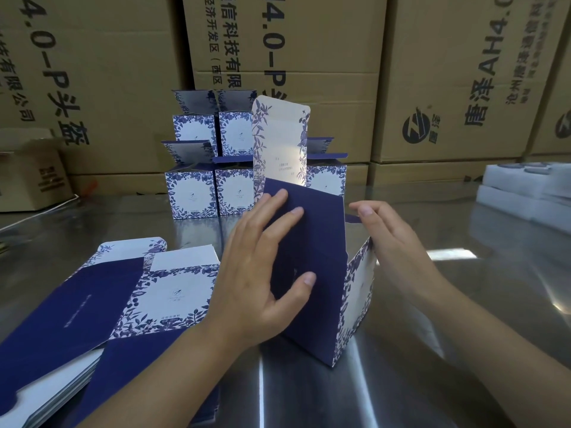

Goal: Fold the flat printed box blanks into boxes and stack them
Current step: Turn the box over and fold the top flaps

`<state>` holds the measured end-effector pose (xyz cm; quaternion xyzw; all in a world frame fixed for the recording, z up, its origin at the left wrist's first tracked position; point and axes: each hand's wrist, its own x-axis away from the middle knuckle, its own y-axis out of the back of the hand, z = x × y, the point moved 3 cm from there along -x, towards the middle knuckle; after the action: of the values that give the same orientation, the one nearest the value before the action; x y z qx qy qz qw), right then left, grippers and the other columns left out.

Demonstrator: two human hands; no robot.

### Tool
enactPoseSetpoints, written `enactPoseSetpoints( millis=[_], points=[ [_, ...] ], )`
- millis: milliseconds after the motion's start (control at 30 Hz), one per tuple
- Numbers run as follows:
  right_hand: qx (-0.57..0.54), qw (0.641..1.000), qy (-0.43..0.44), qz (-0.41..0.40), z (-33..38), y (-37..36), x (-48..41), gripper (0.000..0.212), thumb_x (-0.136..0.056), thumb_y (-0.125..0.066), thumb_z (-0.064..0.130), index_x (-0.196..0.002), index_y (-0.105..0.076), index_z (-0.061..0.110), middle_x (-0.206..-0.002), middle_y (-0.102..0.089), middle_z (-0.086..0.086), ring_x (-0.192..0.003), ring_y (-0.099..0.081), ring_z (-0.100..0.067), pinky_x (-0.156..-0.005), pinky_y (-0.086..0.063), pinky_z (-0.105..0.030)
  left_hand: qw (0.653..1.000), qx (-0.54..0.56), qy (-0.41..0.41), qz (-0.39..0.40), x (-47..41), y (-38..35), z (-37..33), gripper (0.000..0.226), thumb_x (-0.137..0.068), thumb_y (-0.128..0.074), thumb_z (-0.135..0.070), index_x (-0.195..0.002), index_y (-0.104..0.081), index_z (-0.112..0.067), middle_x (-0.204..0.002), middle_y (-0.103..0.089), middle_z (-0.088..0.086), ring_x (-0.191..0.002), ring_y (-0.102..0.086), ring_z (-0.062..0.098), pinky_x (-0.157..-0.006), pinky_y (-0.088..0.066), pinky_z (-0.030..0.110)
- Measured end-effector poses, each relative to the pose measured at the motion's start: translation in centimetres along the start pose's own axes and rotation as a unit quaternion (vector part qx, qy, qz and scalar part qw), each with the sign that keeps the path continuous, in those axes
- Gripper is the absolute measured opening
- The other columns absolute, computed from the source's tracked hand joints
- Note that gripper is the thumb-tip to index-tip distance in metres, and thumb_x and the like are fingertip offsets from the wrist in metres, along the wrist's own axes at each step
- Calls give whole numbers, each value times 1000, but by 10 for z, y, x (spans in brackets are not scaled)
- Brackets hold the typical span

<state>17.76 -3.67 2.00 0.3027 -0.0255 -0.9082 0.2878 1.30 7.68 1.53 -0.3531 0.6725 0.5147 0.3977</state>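
The left hand (262,273) is pressing flat, fingers and thumb spread, on the navy panel of the half-folded box (312,319). The right hand (392,242) is lying with straight fingers along its floral side wall, gripping nothing. The box is standing on the steel table (463,304) at centre, its tall lid flap (278,140) pointing up. Bare steel is lying open to its right and in front of it. The pile of flat blanks (92,304) is crowding in just beside it on the left. Behind it, finished boxes (191,193) are sitting in two tiers, lids up, insides hidden. White stacks (525,193) are lining the far right. Brown cartons (432,72) are walling off the back.
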Motion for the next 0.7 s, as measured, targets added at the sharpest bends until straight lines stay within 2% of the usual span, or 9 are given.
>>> enactPoseSetpoints(
  millis=[133,233,367,533,633,700],
  points=[
    [6,1000,24,18,5,-3,3,23,-98,-43,37,-99,-65,30,-102,-68,11,-103,-58,-5,-89,-41,-18,1000,-6,13,-2,0,1,0,60,-84,-49,-38,-140,-34,-21,-147,-30,-2,-141,-25,16,-114,-23,36],
    [16,999,35,30,9,-5,4,26,-100,-42,31,-101,-68,30,-106,-68,16,-107,-57,1,-86,-38,-8,1000,5,25,-2,-1,1,1,60,-84,-48,-38,-140,-32,-25,-145,-29,-8,-140,-26,15,-113,-24,37],
    [31,999,29,34,11,-4,4,27,-99,-43,29,-102,-70,28,-107,-67,13,-107,-57,0,-85,-38,-11,1000,6,30,0,-1,1,1,59,-84,-47,-39,-139,-33,-28,-144,-28,-11,-140,-25,13,-114,-23,37],
    [37,998,33,27,12,-3,5,27,-98,-44,30,-95,-71,30,-101,-67,11,-102,-57,-1,-80,-37,-9,1000,6,29,-1,0,0,2,59,-84,-48,-39,-139,-34,-27,-145,-28,-10,-140,-26,15,-114,-24,37],
    [56,997,38,31,13,-2,5,28,-99,-42,33,-96,-69,33,-106,-65,13,-104,-55,3,-83,-35,-6,999,12,35,-11,2,-1,3,59,-83,-49,-39,-139,-35,-25,-144,-27,-8,-139,-28,16,-113,-25,34],
    [92,994,57,11,15,-1,4,29,-101,-38,37,-95,-66,38,-110,-59,17,-110,-50,2,-92,-32,-8,999,12,43,-19,3,-2,5,58,-82,-50,-39,-137,-36,-25,-142,-27,-6,-137,-28,15,-113,-25,32]
  ],
)
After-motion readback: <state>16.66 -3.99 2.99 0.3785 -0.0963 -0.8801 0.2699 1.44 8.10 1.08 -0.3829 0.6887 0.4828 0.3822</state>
